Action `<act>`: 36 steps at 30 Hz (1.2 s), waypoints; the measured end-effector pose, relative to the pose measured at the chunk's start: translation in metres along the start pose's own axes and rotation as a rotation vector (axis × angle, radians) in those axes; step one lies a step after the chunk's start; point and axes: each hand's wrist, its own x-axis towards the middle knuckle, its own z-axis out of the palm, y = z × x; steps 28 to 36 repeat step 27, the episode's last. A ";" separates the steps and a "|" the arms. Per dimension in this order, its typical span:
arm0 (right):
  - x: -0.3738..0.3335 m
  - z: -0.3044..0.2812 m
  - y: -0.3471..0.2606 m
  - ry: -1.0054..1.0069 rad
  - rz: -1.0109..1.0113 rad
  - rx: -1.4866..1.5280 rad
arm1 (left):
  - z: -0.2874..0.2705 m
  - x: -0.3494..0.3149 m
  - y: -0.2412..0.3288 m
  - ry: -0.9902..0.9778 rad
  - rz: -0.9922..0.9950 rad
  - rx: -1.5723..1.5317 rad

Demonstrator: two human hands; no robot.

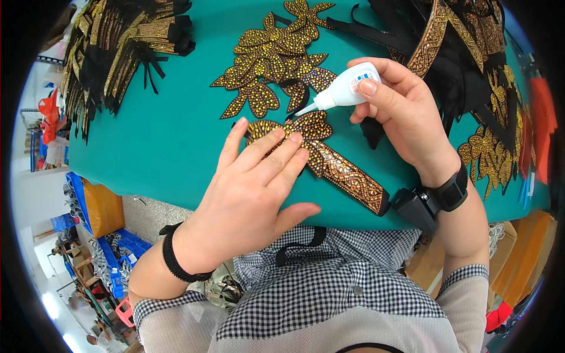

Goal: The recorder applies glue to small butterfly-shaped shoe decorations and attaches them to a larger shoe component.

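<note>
My right hand (397, 103) grips a small white glue bottle (347, 86), tilted so its narrow nozzle points down and left. The nozzle tip is just above the far edge of a flower-shaped applique (311, 126) studded with gold beads. My left hand (259, 179) lies on that applique with fingers stretched out, covering part of it. From the flower a patterned, beaded strap (353, 181) runs toward the table's near edge. Beyond my hands lies a pile of similar gold-dotted flower appliques (276, 53).
Bundled black and gold strips (123, 53) lie at the far left of the green table (170, 141). More black and gold straps (432, 44) are heaped at the far right, with flower pieces (488, 153) nearer. Blue bins and cardboard boxes stand below the table's left side.
</note>
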 end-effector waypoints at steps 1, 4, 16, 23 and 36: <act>0.000 0.000 -0.001 0.000 -0.002 0.000 | -0.004 -0.001 0.001 0.004 0.006 0.026; 0.001 0.000 -0.001 -0.005 -0.010 0.040 | -0.002 -0.003 -0.004 0.038 0.007 0.005; 0.004 0.000 -0.003 -0.030 -0.021 0.020 | 0.004 0.015 -0.012 0.063 0.045 -0.117; 0.003 0.000 -0.002 -0.033 0.015 0.055 | -0.003 0.003 -0.013 -0.025 0.039 -0.092; 0.004 -0.006 -0.001 -0.038 -0.010 0.045 | -0.014 -0.019 -0.017 0.016 -0.018 0.024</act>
